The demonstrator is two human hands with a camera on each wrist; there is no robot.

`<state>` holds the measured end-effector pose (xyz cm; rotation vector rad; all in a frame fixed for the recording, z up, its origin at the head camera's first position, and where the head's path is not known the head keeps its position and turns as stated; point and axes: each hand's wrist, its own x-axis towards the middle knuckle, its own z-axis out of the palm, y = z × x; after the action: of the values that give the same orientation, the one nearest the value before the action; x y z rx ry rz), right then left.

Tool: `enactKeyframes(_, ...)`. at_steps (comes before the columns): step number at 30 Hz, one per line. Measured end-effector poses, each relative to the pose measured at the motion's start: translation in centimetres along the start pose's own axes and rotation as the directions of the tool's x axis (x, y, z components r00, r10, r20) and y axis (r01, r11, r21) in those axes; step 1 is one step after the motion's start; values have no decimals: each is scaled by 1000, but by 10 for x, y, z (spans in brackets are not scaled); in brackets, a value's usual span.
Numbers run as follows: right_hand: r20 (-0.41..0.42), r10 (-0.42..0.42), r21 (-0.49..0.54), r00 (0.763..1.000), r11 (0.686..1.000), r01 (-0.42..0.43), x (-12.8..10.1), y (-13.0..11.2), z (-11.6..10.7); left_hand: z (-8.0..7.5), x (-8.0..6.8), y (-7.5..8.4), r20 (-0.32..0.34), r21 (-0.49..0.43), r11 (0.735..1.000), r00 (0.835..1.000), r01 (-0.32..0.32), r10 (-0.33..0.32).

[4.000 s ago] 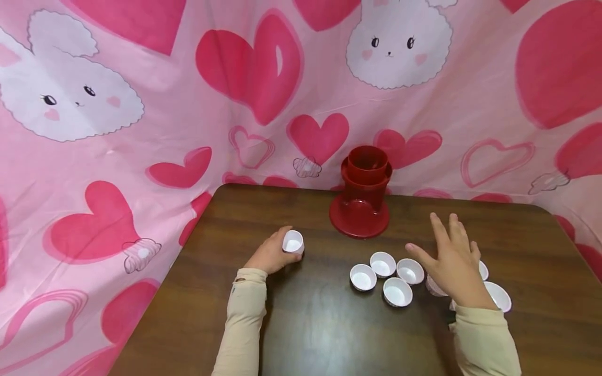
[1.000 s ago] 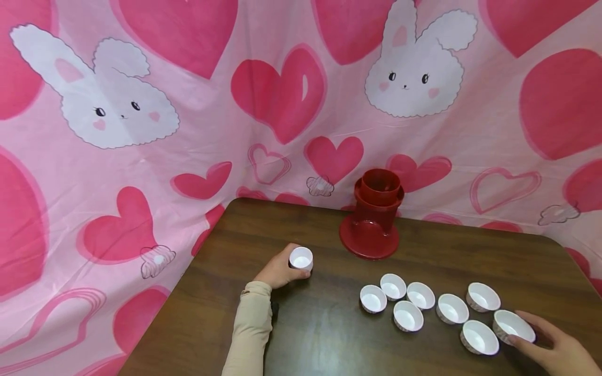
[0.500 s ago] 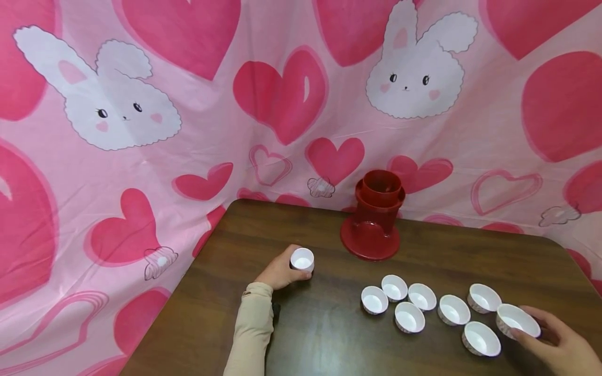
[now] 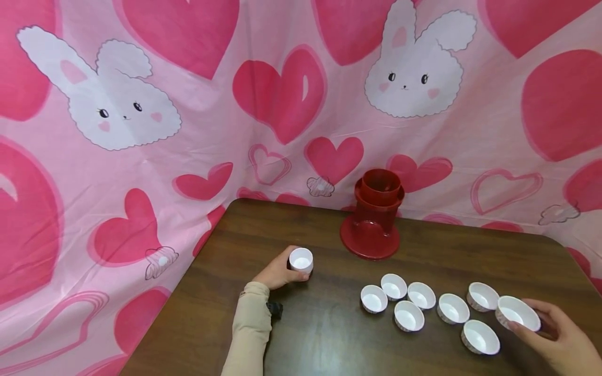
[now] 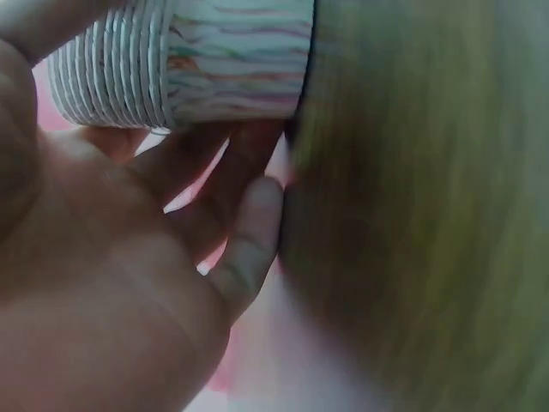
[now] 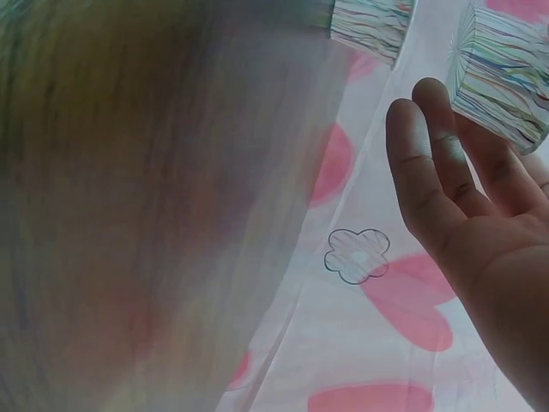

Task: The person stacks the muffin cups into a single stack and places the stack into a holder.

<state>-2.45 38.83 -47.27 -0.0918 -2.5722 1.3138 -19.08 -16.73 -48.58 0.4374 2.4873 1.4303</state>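
In the head view my left hand (image 4: 277, 272) grips a stack of nested paper baking cups (image 4: 301, 260) near the table's left side. From the left wrist, the stacked rims and the streaky coloured wall of the baking cups (image 5: 232, 64) show. At the far right, my right hand (image 4: 562, 334) pinches one white baking cup (image 4: 518, 312) between thumb and fingers. In the right wrist view this cup (image 6: 502, 81) is off the tabletop, its wall lined with wavy coloured streaks. Several single baking cups (image 4: 453, 309) stand mouth-up between my hands, forming an uneven row.
A red stand-like piece (image 4: 376, 214) with a round base and an open-topped cylinder rises at the back of the brown wooden table (image 4: 324, 334). Pink cloth (image 4: 202, 130) printed with hearts and rabbits hangs behind and to the left.
Four seconds ago my right hand was spread over the right-hand cups; it has since moved right, taken hold of one and raised it slightly. My left hand keeps its grip on the stack.
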Motion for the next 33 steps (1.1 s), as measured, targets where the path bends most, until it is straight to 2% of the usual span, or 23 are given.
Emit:
enactKeyframes(8,-30,-10,6,1000,1000,10,0,-7,1,2,-2,-5,-39,-79,997,999,10,-13)
enactKeyframes(15,-29,-38,13,999,999,38,1,-15,3,5,-1,-4,-34,-42,999,999,-12,11)
enactKeyframes(23,-1,-63,-10,998,998,63,1,-37,11,8,2,-6,-61,-54,998,997,-44,41)
enactKeyframes(28,15,-62,-52,998,997,63,4,-53,17,10,4,-5,-66,-38,999,997,-29,26)
enactKeyframes(33,61,-24,-103,998,994,31,7,-72,26,10,3,-2,-98,-85,996,995,-8,-1)
